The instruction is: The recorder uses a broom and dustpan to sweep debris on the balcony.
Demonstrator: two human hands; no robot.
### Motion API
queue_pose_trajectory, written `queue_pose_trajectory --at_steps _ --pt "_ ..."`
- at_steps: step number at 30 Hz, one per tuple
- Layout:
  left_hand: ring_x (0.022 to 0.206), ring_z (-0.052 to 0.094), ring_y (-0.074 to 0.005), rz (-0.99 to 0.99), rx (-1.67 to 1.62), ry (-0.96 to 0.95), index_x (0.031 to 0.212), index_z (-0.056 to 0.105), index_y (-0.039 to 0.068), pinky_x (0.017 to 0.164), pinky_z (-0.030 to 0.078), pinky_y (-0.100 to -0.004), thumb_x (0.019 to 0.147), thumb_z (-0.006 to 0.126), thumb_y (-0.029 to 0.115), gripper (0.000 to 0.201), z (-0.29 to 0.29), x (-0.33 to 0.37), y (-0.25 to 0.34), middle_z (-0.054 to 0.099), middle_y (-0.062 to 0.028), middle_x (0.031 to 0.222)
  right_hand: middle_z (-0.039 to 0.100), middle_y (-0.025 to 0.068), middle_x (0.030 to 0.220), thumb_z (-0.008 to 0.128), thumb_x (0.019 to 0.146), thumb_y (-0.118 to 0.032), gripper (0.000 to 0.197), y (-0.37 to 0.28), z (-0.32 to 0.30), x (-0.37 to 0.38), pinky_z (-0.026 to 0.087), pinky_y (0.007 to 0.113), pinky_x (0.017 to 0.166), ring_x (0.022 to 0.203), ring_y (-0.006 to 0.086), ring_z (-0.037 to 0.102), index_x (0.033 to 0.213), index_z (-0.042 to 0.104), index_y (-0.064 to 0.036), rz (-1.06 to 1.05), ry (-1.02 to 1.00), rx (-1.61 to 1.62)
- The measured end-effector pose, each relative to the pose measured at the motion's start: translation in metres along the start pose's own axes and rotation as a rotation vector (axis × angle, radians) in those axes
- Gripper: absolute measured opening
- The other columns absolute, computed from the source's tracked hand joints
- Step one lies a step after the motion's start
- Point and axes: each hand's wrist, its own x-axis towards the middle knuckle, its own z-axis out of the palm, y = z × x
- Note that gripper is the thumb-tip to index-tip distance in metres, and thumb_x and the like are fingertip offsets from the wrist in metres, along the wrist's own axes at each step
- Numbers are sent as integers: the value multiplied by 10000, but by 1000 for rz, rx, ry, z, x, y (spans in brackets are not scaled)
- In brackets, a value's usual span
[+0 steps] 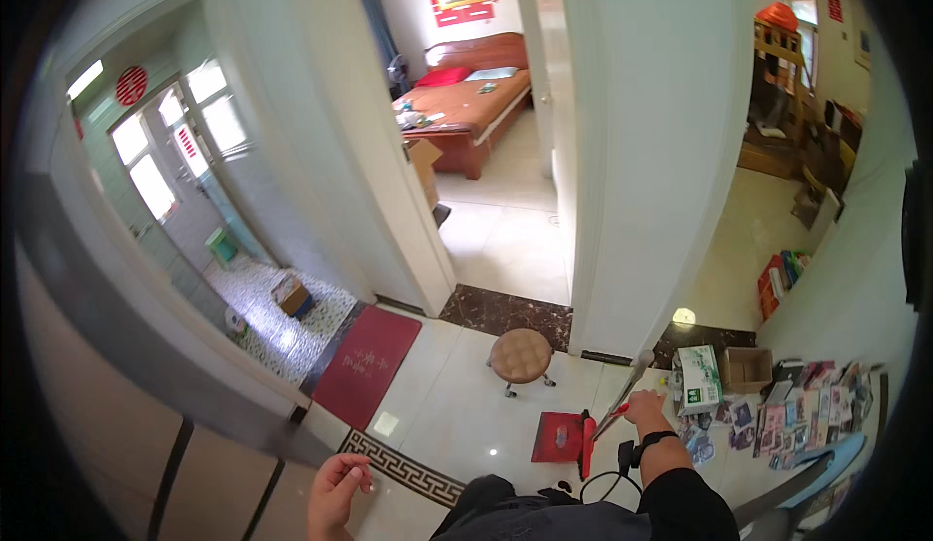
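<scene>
My right hand [643,407] is closed around the grey handles [634,374] of a broom and dustpan set, right of my body. The red dustpan [557,438] is low over the tiled floor, and the narrow red broom head [588,446] is against its right side. A black band and a cable are at my right wrist. At the lower left, my left hand [338,485] hangs with its fingers curled in and nothing visible in them. A round brown cushioned stool [521,356] on castors is just beyond the dustpan.
A red doormat [367,366] lies before the bathroom doorway at left. Ahead, a doorway opens onto a bedroom with a wooden bed [476,118]. At right are a green-and-white carton [699,379], an open cardboard box [746,370] and several spread-out papers [816,413].
</scene>
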Motion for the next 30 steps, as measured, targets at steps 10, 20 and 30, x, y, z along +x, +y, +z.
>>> queue_pose_trajectory --at_steps 10,20,30 --pt "688 505 -116 -98 -17 -596 1011 544 -13 635 424 -239 872 500 68 167 22 262 1 558 -56 817 652 94 923 682 602 -593 590 34 56 -142 476 406 760 909 248 606 969 678 -131 92 -695 290" --pt "662 490 -116 -231 -35 -1555 1025 530 -8 615 415 -229 881 488 75 172 218 246 -38 555 -54 801 532 53 588 623 704 -501 468 -82 46 -495 373 286 400 457 146 485 738 604 -35 1302 -2 1335" --pt "653 503 -116 -227 24 -2092 1012 538 5 612 415 -224 878 489 93 168 294 14 -24 554 -47 798 550 116 551 642 665 -422 434 -202 57 -700 436 342 511 520 222 542 676 625 12 1949 594 1235"
